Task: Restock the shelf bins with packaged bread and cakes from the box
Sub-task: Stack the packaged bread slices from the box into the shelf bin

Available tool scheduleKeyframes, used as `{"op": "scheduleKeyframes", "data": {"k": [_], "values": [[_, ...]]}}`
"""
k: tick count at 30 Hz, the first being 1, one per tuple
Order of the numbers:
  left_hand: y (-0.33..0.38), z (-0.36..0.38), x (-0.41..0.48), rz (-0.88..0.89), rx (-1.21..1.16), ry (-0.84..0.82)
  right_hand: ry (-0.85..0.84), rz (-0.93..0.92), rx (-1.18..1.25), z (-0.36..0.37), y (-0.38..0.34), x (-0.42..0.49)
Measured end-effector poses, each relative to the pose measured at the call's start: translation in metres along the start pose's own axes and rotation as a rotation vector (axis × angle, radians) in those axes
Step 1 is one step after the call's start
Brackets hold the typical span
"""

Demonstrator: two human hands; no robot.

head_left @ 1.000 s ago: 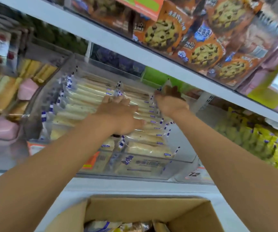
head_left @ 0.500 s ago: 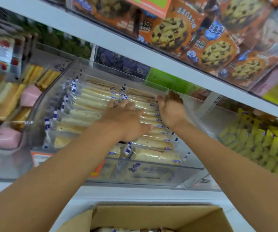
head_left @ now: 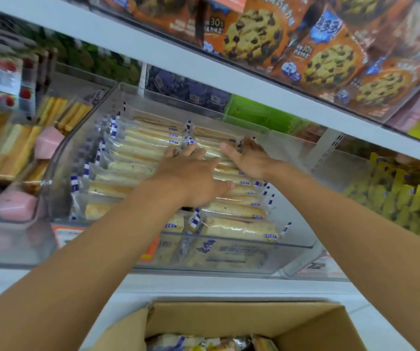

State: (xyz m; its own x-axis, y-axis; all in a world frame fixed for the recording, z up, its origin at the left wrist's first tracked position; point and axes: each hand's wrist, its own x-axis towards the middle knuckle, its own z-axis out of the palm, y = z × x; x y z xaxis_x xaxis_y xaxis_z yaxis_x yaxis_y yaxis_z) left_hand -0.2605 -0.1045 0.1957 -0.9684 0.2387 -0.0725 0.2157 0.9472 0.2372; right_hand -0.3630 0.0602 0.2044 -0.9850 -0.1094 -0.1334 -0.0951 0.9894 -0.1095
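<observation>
A person reaches both bare arms up into a clear bin (head_left: 292, 245) on the middle shelf (head_left: 204, 282). The bin is full of long bread packs (head_left: 138, 148) in see-through wrap with blue and white ends, laid in two rows from near to far.

The left hand (head_left: 191, 178) lies flat on top of the packs near the middle of the bin, palm down, fingers spread apart and pointing to the far side. It presses on the packs and grips nothing. The right hand (head_left: 250, 158) is just beside it, a bit farther back and to the right. Its fingers are open too, and its edge rests against the packs in the right row. The thumbs of the two hands are close but not touching.

Near the bottom, an open cardboard box (head_left: 229, 323) sits below the shelf, with a few more wrapped packs (head_left: 198, 342) inside.

On the shelf above are orange cookie bags (head_left: 330, 62). To the left is another bin with yellow cake slices (head_left: 14, 148) and pink packs (head_left: 14, 203). To the right are yellow packs (head_left: 406, 198).
</observation>
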Motion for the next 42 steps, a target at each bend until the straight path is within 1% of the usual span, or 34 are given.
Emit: {"op": "scheduleKeyframes", "data": {"k": [4,6,10,12,14,15,17,19,20,22,23,24,26,27,29,30,32,34,37,39,42], "values": [[0.0,0.001,0.001,0.001,0.009,0.003,0.102,-0.059,-0.023,0.007,0.003,-0.01],[-0.001,0.003,0.003,0.0,0.011,0.015,0.077,-0.056,0.02,0.012,0.002,-0.011],[-0.002,0.004,0.007,-0.006,0.017,0.008,0.04,-0.037,-0.033,0.014,0.0,-0.007],[-0.003,0.003,0.007,-0.018,-0.007,0.012,0.038,-0.065,-0.028,0.01,0.003,-0.007],[-0.003,0.001,0.007,-0.019,-0.031,0.04,0.088,-0.133,-0.003,0.006,0.009,-0.019],[-0.001,-0.001,0.005,-0.024,-0.051,0.075,0.148,-0.181,0.033,0.005,0.012,-0.03],[0.006,-0.004,-0.005,-0.043,-0.132,0.155,0.331,-0.276,0.117,0.007,0.015,-0.065],[0.017,-0.006,-0.023,-0.042,-0.236,0.247,0.486,-0.325,0.177,0.012,0.019,-0.105],[0.025,-0.006,-0.036,-0.04,-0.262,0.311,0.52,-0.335,0.197,0.013,0.022,-0.124],[0.046,-0.005,-0.066,-0.03,-0.242,0.473,0.552,-0.333,0.248,0.018,0.031,-0.158],[0.056,-0.001,-0.082,-0.034,-0.254,0.52,0.569,-0.339,0.28,0.023,0.036,-0.175],[0.065,0.005,-0.097,-0.038,-0.291,0.527,0.596,-0.374,0.314,0.031,0.043,-0.19],[0.082,0.03,-0.125,-0.043,-0.434,0.431,0.605,-0.48,0.365,0.056,0.059,-0.221],[0.089,0.047,-0.139,-0.061,-0.505,0.349,0.557,-0.51,0.368,0.072,0.07,-0.235],[0.098,0.088,-0.164,-0.147,-0.542,0.147,0.343,-0.479,0.324,0.109,0.094,-0.259],[0.101,0.111,-0.174,-0.194,-0.52,0.044,0.219,-0.446,0.281,0.129,0.107,-0.269],[0.104,0.158,-0.19,-0.234,-0.447,-0.173,0.002,-0.372,0.202,0.171,0.134,-0.283],[0.103,0.201,-0.201,-0.257,-0.383,-0.366,-0.159,-0.283,0.204,0.207,0.156,-0.292],[0.101,0.251,-0.21,-0.276,-0.35,-0.532,-0.297,-0.173,0.25,0.245,0.178,-0.303],[0.099,0.272,-0.208,-0.238,-0.263,-0.626,-0.361,-0.163,0.282,0.257,0.188,-0.309],[0.095,0.286,-0.198,-0.192,-0.063,-0.673,-0.402,-0.176,0.313,0.264,0.192,-0.312]]}}
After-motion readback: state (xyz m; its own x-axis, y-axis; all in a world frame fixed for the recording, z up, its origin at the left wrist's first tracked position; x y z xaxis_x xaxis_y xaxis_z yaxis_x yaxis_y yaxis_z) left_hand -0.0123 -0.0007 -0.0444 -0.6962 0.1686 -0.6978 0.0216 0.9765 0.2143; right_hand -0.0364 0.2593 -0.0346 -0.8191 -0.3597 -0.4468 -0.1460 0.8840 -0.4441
